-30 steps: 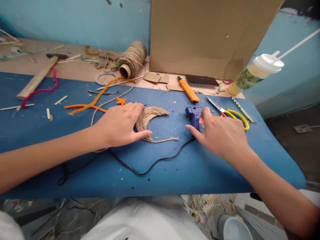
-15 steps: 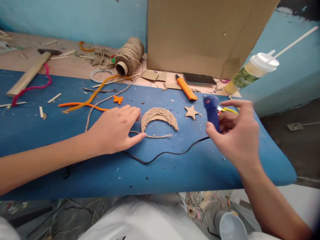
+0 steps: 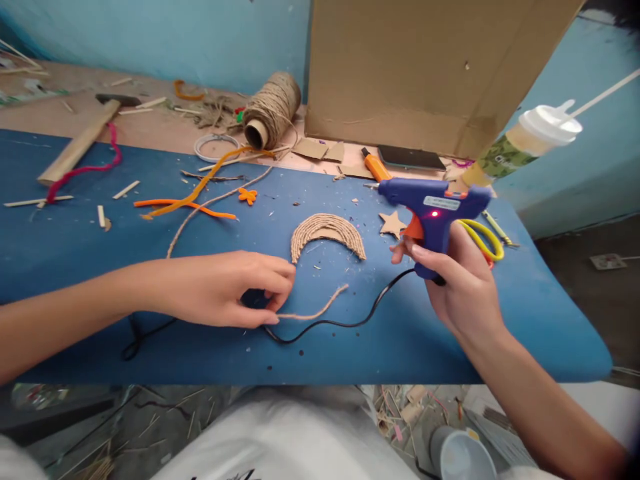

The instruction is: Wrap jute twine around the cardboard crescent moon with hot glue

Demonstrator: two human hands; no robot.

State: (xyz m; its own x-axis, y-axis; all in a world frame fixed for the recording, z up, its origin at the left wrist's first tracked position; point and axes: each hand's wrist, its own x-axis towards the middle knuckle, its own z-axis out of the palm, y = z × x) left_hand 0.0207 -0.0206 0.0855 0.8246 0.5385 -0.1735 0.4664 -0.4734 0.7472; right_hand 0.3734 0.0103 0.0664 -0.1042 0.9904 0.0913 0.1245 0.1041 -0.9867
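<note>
In my right hand (image 3: 465, 273) is a blue hot glue gun (image 3: 435, 207) with an orange trigger, its nozzle pointing left and a red light glowing on its side. My left hand (image 3: 250, 290) pinches a jute twine (image 3: 320, 313) near its free end, just above the blue table surface. Between the hands lies a crescent (image 3: 327, 230) of cardboard covered with rows of twine, its bare inner edge showing. A small cardboard star (image 3: 393, 225) rests under the glue gun's nozzle side. The gun's black cord (image 3: 345, 325) runs left beneath my left hand.
A twine spool (image 3: 275, 110) lies at the back, near orange pipe cleaners (image 3: 200, 187). A hammer (image 3: 83, 140) is at left. Behind the gun are an orange cutter (image 3: 376, 165), a phone (image 3: 411, 159) and a drink cup (image 3: 520, 143). Yellow-handled pliers (image 3: 485, 240) lie at right.
My right hand has turned the glue gun from upright to side-on, nozzle left. My left hand has moved toward me and pinched the twine, drawing its end away from the crescent.
</note>
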